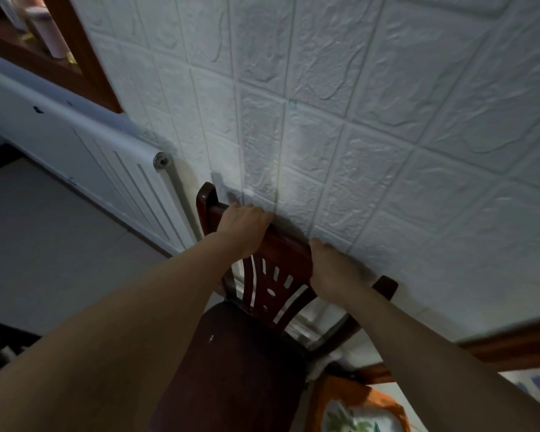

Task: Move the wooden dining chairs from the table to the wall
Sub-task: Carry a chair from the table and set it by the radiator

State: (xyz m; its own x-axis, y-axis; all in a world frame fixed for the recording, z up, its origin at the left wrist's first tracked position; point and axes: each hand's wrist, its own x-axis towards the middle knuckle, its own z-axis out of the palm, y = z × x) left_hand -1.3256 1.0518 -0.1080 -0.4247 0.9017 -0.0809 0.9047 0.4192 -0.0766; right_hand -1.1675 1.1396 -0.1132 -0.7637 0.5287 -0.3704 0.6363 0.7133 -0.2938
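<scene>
- Two hands clamp the chair [289, 254] top rail: left hand [242, 227], right hand [332, 271].
- Chair back touches the white wall [387, 120]; radiator [106, 157] just left of the chair.
- No writing readable.

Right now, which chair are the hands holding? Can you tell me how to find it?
Start at the big white bumpy-tiled wall, and follow it down past the white radiator on the left. The dark reddish wooden chair stands with its back against that wall, the left hand and right hand gripping its top rail. Its carved, slotted backrest and dark plain seat differ from the orange flowered cushion nearby.
</scene>
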